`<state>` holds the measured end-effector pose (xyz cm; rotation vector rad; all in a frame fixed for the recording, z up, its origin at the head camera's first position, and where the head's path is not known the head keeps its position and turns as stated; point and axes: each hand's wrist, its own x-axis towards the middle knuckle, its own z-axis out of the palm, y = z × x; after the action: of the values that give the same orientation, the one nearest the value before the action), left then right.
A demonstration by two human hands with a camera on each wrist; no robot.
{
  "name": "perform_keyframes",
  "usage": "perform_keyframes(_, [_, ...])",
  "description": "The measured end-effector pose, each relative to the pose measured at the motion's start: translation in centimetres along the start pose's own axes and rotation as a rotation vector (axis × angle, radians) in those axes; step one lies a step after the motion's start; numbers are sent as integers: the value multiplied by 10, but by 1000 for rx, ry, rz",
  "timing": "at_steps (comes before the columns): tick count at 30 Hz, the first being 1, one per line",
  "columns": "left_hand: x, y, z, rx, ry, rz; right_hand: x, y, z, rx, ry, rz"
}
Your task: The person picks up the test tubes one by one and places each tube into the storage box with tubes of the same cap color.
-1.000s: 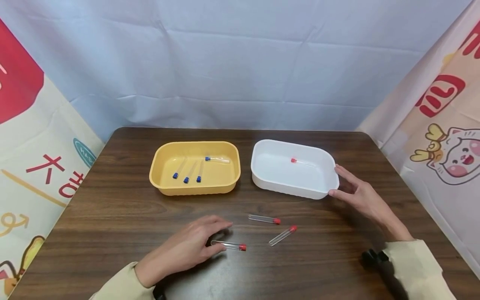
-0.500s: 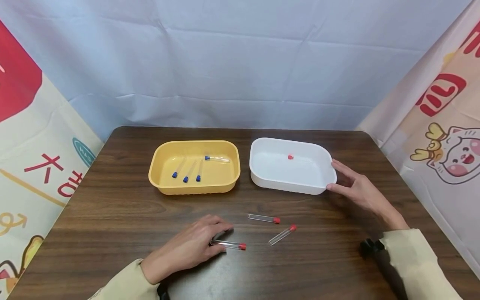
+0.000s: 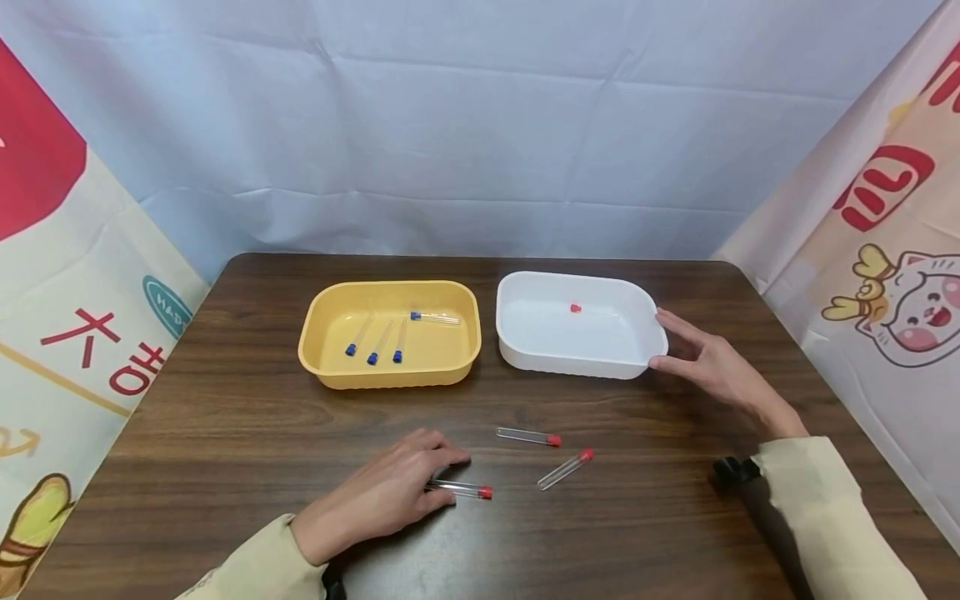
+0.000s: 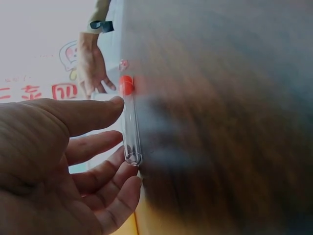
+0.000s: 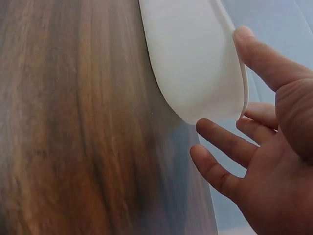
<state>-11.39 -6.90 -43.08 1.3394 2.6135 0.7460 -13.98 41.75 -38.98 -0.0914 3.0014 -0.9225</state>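
My left hand (image 3: 386, 492) rests low over the table, thumb and fingers spread apart around the glass end of a red-capped test tube (image 3: 472, 491). In the left wrist view that test tube (image 4: 131, 122) lies by the fingertips, and no pinch on it shows. My right hand (image 3: 716, 375) touches the right end of a white plastic tray (image 3: 566, 362) with extended thumb and fingers. The right wrist view shows the thumb at one side of the tray (image 5: 190, 58). Inside it a red cap (image 3: 575, 308) is visible; its clear tube barely shows.
Two more red-capped test tubes, one level (image 3: 525, 437) and one slanted (image 3: 564, 471), lie before the white tray. Left of it stands a yellow tray (image 3: 390, 382) holding several blue-capped test tubes (image 3: 401, 342). A pale curtain (image 3: 480, 167) hangs behind the brown table (image 3: 225, 417).
The white tray has slid left and slightly away, its right end swinging back, with my right hand following against it. My left hand has shifted slightly right over the tube.
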Motion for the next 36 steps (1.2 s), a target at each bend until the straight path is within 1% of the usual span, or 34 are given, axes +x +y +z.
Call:
perform_keyframes(8, [4, -3, 0, -42, -17, -34, 2, 0, 1, 52, -2, 2])
perform_keyframes(12, [5, -4, 1, -69, -16, -28, 2, 0, -1, 30, -12, -1])
perform_keyframes(19, [7, -4, 2, -118, -15, -21, 3, 0, -2, 26, -19, -11])
perform_keyframes(23, [8, -2, 2, -131, -15, -24, 4, 0, -2, 22, -18, -9])
perform_keyframes(28, [11, 2, 4, -178, -26, -40, 5, 0, -3, 15, -25, -24])
perform_keyframes(32, [13, 5, 4, -216, -33, -61, 7, 1, -3, 13, -26, -5])
perform_keyframes(36, [14, 8, 5, -242, -30, -89, 8, 0, -4, 12, -28, -18])
